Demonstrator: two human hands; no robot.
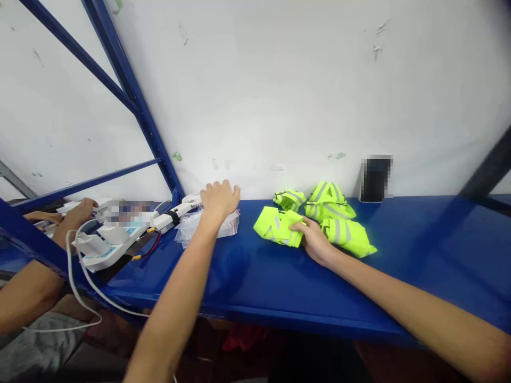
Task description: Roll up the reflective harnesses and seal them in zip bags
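My right hand (317, 242) grips a small folded reflective vest (275, 226), fluorescent yellow with silver strips, its thumb on top and the fingers mostly hidden. Behind and beside that hand lie other yellow bundles with silver strips: a small one (290, 199), a looped one (329, 199) and a folded one (349, 236). My left hand (221, 199) hovers over or rests on clear plastic bags (229, 226); contact cannot be made out. Its fingers are slightly bent and apart, the thumb out to the right, and no held item shows.
A blue shelf (255, 276) runs along a white wall. Left are a white power strip (112, 255), cables, a white handheld fan (191, 200) and a blue post (147, 122). Another person's hand (82, 210) works beyond it. A dark pixelated panel (375, 178) leans against the wall.
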